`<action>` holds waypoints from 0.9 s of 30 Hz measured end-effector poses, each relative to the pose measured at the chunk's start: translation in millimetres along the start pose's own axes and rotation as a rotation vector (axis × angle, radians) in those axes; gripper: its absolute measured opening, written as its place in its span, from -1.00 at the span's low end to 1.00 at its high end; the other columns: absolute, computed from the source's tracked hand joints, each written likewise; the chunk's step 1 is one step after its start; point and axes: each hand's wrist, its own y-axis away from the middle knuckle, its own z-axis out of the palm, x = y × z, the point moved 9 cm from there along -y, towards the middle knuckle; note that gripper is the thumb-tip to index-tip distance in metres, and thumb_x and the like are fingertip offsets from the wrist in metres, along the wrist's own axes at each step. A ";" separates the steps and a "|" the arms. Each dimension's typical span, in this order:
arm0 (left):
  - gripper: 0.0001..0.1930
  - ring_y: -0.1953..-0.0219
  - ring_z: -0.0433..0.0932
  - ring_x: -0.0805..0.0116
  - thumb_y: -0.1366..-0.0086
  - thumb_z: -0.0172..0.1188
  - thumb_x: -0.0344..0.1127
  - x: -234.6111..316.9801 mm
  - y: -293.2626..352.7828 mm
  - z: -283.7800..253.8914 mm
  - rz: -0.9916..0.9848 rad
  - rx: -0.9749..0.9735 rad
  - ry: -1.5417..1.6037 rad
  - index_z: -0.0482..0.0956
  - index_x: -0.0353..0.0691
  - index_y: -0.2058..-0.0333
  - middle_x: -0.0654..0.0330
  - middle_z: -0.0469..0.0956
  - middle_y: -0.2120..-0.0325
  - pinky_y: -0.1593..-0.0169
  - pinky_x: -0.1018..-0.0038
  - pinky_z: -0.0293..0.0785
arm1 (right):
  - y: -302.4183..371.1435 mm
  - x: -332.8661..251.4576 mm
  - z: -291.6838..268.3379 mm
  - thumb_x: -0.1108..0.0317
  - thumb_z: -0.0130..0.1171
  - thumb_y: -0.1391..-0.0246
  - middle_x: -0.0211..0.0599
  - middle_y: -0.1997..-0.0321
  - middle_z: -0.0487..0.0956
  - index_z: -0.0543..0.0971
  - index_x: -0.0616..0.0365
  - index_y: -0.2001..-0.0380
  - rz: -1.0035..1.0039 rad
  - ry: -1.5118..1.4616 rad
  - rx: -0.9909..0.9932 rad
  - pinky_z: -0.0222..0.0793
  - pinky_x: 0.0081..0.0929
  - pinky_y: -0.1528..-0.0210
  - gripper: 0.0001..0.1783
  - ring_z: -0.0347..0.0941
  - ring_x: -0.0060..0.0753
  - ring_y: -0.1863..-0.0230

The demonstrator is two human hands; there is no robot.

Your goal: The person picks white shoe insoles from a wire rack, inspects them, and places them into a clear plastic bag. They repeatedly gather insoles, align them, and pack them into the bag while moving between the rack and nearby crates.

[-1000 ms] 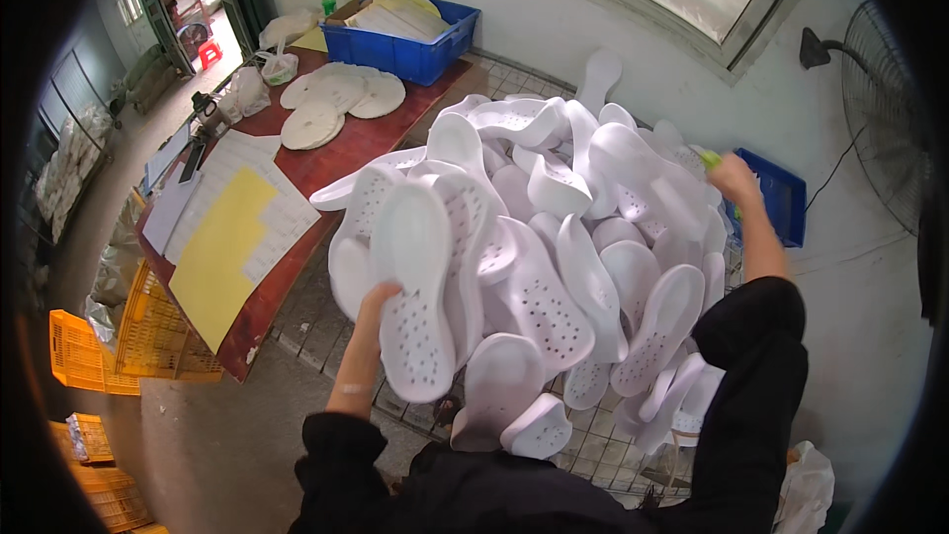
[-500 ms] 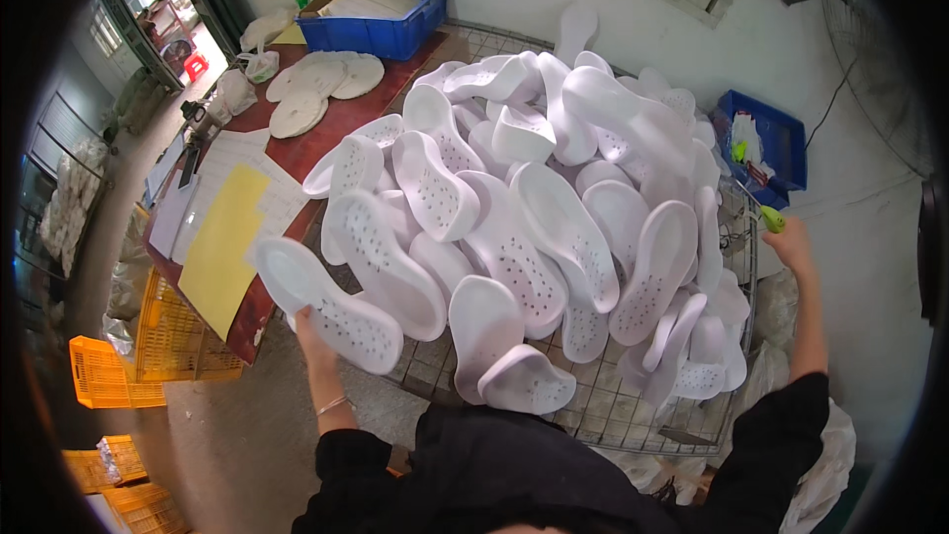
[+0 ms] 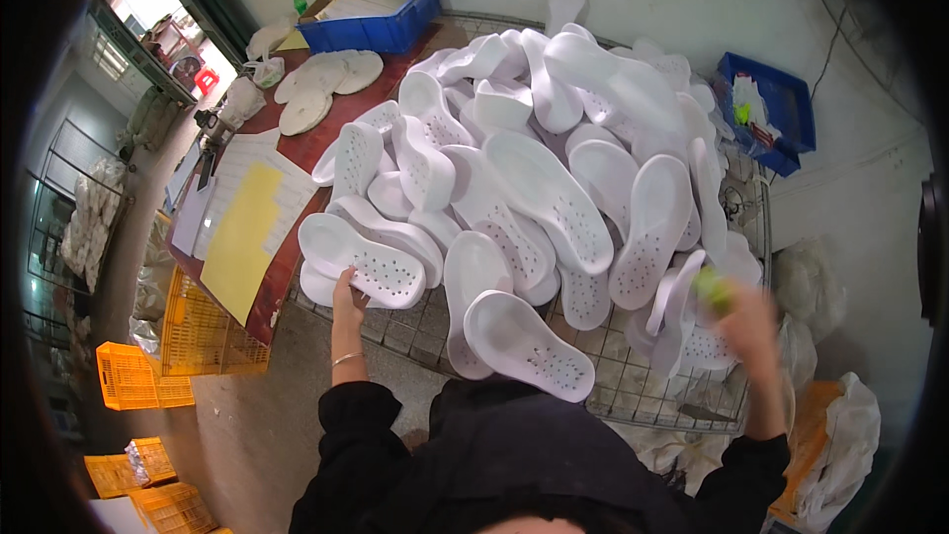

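Observation:
A heap of white perforated foam insoles [image 3: 544, 198] covers the wire-mesh table. My left hand [image 3: 347, 299] grips one insole [image 3: 361, 259] by its near edge, at the heap's left side. That insole's dotted top faces up, and other insoles lie right behind and under it. My right hand [image 3: 748, 326], smeared by motion, is closed around a bright green-handled tool [image 3: 710, 289] in front of the heap's right side. The tool's working end cannot be made out. One insole [image 3: 529, 346] lies loose at the near edge, close to my body.
A red-topped table [image 3: 259, 321] at left bears papers, a yellow sheet [image 3: 242, 237], round white pads [image 3: 304, 113] and a blue bin [image 3: 371, 25]. Another blue bin [image 3: 791, 104] stands behind the right corner. Orange crates [image 3: 148, 376] and plastic bags [image 3: 835, 455] are on the floor.
My left hand has carried its insole rightward onto the heap's edge. My right hand has swung the green-handled tool inward and nearer. The near small-looking insole now lies flatter. The view has shifted slightly.

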 end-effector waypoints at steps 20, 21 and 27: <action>-0.44 0.14 0.60 0.15 -0.21 0.02 -0.10 -30.9 162.7 192.6 -0.047 -0.474 -0.056 0.35 -0.38 -0.08 0.02 0.55 0.14 0.04 0.25 0.57 | -126.3 173.3 -81.2 0.08 0.23 0.12 -0.07 0.60 0.57 0.62 0.27 0.43 0.194 -0.248 0.640 0.36 -0.16 0.42 -0.60 0.50 0.05 0.54; -0.45 0.13 0.60 0.16 -0.21 0.02 -0.10 -33.1 162.3 187.5 -0.077 -0.417 -0.087 0.35 -0.38 -0.08 0.02 0.55 0.14 0.03 0.25 0.56 | -128.7 106.5 -84.4 0.12 0.16 0.04 -0.04 0.59 0.54 0.57 0.28 0.46 0.140 -0.219 0.607 0.33 -0.13 0.43 -0.64 0.49 0.03 0.51; -0.47 0.07 0.57 0.12 -0.18 0.03 -0.20 -39.9 159.0 196.5 -0.132 -0.503 -0.011 0.35 -0.35 -0.10 0.03 0.53 0.07 -0.03 0.20 0.53 | 36.2 -76.4 80.9 0.30 0.23 0.16 -0.08 0.42 0.61 0.50 0.20 0.43 -0.358 0.020 -0.662 0.48 -0.24 0.23 -0.76 0.58 -0.05 0.28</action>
